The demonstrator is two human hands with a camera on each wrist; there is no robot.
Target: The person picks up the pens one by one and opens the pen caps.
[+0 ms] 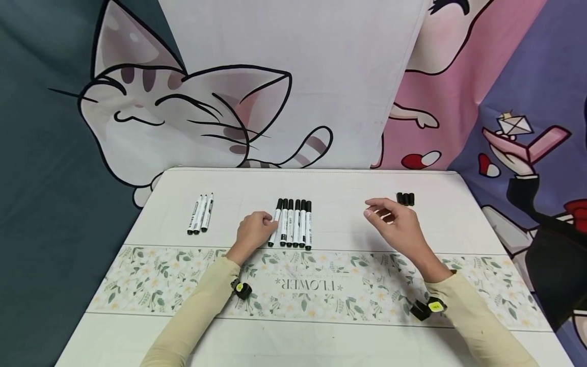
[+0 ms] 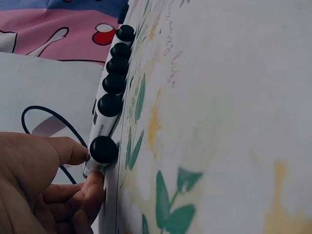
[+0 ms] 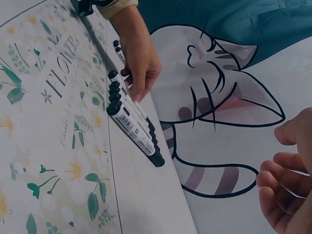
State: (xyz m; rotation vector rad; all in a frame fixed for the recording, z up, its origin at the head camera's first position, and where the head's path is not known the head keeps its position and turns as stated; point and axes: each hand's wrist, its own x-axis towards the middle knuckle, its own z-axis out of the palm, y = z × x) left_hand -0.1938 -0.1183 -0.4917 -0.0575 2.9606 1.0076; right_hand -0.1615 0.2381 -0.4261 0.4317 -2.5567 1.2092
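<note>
A row of several white markers with black caps (image 1: 295, 223) lies side by side at the middle of the table. My left hand (image 1: 254, 230) pinches the leftmost marker (image 1: 276, 224) of that row; the left wrist view shows thumb and finger on the marker's barrel (image 2: 100, 158) just behind its black end. My right hand (image 1: 395, 220) hovers over the cloth to the right of the row, fingers loosely curled and holding nothing. The right wrist view shows the right hand's bare fingers (image 3: 285, 190), the marker row (image 3: 131, 119) and the left hand (image 3: 141, 58) beyond it.
Three more markers (image 1: 200, 214) lie together at the left, their far ends looking uncapped. Three loose black caps (image 1: 405, 199) stand at the back right. A floral runner (image 1: 151, 285) crosses the white table. A cartoon cat backdrop (image 1: 183, 112) hangs behind.
</note>
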